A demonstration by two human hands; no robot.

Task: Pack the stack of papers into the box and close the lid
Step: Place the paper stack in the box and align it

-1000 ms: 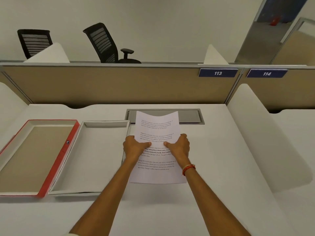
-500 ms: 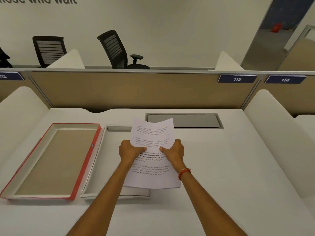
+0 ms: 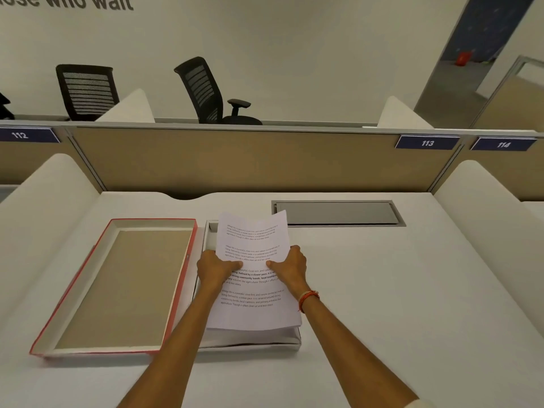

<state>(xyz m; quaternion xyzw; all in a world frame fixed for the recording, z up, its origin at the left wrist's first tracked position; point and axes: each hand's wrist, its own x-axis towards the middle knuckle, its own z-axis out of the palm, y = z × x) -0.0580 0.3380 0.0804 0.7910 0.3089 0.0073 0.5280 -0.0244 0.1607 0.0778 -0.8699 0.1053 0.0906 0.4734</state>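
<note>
Both hands, left hand (image 3: 216, 267) & right hand (image 3: 290, 267), are pinching the paper stack (image 3: 254, 278) w/ clenched fingers, hovering it over the white box tray (image 3: 209, 231) to align edges.

The papers (image 3: 253, 278) hide most of the box (image 3: 209, 237); print unreadable.

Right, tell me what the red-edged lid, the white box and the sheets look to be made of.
Red-edged lid: probably rigid cardboard, matte; raw tan board shows inside.
White box: seemingly the same board, plain white, thin folded walls.
Sheets: ordinary printed paper, bending between the left hand and right hand.
</note>
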